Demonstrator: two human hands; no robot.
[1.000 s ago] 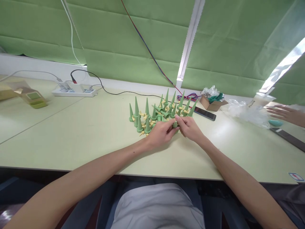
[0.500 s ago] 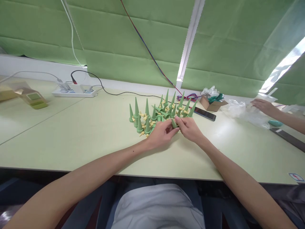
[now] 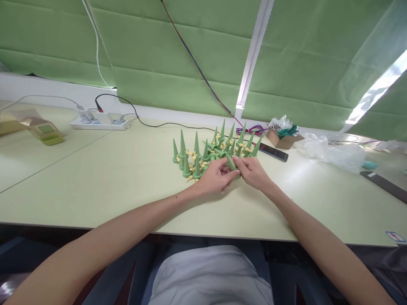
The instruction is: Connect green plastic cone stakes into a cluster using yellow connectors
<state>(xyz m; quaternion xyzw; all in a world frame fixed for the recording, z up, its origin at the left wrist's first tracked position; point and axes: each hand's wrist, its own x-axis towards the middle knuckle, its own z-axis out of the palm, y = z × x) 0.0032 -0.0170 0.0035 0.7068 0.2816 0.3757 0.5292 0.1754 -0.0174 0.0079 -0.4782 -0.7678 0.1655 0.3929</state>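
Between my two hands is a green cone (image 3: 230, 162), tilted with its tip up and to the left. My left hand (image 3: 217, 176) is closed around its lower part, thumb along the near side. The thumb and fingers of my right hand (image 3: 252, 171) pinch its right side; whether they hold a smaller piece too is hidden. Just beyond my hands stand several upright green cones (image 3: 196, 146) with small yellow pieces (image 3: 191, 155) among them. Some green cones (image 3: 219, 151) lie on their sides in the middle of the group.
On the pale table (image 3: 121, 186) a phone (image 3: 272, 151) lies right of the cones. An open cardboard box (image 3: 282, 140) and clear plastic bags (image 3: 330, 152) are farther right. A power strip (image 3: 99, 123) with cables stands back left, near a carton (image 3: 44, 129).
The cone in my hands has turned and shows more of its length. The other person's hand at the right has left the view. The standing cones have not moved.
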